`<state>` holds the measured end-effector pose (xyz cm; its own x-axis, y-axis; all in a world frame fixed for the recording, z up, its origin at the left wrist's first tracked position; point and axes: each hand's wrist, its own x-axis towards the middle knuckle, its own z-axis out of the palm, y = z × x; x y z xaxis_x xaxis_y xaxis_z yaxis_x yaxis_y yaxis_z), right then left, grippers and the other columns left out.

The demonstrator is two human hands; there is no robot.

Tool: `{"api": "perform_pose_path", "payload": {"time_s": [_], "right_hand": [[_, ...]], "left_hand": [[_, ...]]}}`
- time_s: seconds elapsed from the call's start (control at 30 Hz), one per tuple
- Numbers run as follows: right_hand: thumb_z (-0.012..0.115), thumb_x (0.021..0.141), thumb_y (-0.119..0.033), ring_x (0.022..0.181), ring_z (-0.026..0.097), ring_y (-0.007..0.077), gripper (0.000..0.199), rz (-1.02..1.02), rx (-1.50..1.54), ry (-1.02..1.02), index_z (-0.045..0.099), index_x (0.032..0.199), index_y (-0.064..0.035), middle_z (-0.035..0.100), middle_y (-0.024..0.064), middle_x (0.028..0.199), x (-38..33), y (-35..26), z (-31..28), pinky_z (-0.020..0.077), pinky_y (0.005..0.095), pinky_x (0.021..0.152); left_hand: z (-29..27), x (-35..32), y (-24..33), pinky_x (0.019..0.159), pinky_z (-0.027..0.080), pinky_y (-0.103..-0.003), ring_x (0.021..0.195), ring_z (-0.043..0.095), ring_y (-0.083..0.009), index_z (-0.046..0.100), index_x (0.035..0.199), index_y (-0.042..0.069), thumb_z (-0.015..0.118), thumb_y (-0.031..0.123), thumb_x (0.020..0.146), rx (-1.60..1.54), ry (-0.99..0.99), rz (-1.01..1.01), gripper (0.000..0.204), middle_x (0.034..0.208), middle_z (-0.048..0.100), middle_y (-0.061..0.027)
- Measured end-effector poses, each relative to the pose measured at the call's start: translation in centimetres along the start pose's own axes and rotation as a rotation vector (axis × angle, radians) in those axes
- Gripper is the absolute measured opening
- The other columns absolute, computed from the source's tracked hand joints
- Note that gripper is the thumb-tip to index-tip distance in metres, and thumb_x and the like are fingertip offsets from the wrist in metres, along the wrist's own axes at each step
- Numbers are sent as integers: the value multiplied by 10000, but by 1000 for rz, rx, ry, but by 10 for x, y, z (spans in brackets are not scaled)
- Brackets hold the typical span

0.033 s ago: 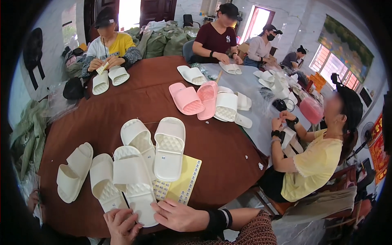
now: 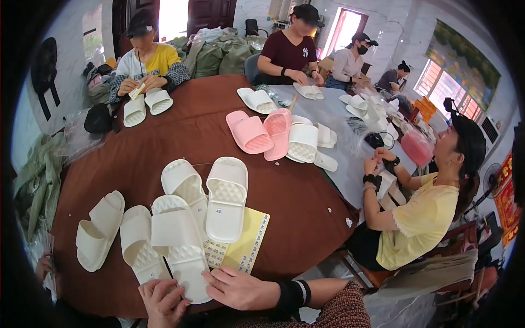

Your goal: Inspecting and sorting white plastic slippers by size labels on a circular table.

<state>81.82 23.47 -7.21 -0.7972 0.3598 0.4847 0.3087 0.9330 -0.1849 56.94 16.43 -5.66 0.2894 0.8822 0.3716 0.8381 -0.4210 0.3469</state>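
A white slide slipper lies in front of me, its heel end toward me. My left hand has curled fingers at the heel's left side, by a second white slipper with a small size sticker. Along the heel's right edge, my right hand pinches with thumb and fingertips; anything tiny between them cannot be made out. Just beyond are another white slipper and one with a sticker on its insole. Partly under these lies a yellow sheet of number stickers.
Nested white slippers rest at the left of the brown-covered table. Pink slippers and more white ones are farther off. A person in yellow sits at the right; other people work around the far side.
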Motion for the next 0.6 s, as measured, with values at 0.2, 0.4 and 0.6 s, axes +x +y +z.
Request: {"api": "perform_pose_path", "payload": {"time_s": [0.2,0.4,0.6], "right_hand": [[556,818,-134,1072,559,291,258,1,23,-28,549,1014,33,561,251,1238,-2,-1,5,438,364,953],[576,823,-114,1095,567,292,254,31,90,-21,567,1043,12,585,207,1224,-3,4,4,443,369,957],[603,813,-84,1093,583,252,279,101,240,-21,598,1084,-16,636,108,1172,6,10,-3,452,369,961]], "left_hand": [[7,-5,-5,932,359,-445,1089,526,-296,714,1075,127,794,223,718,14,-11,-43,378,1153,638,-53],[10,-6,-3,911,357,-449,1036,515,-303,707,983,107,812,219,639,-1,2,-72,377,1098,636,-49],[3,-8,-1,917,355,-452,1039,519,-306,706,981,109,810,217,641,7,7,-67,372,1098,636,-49]]}}
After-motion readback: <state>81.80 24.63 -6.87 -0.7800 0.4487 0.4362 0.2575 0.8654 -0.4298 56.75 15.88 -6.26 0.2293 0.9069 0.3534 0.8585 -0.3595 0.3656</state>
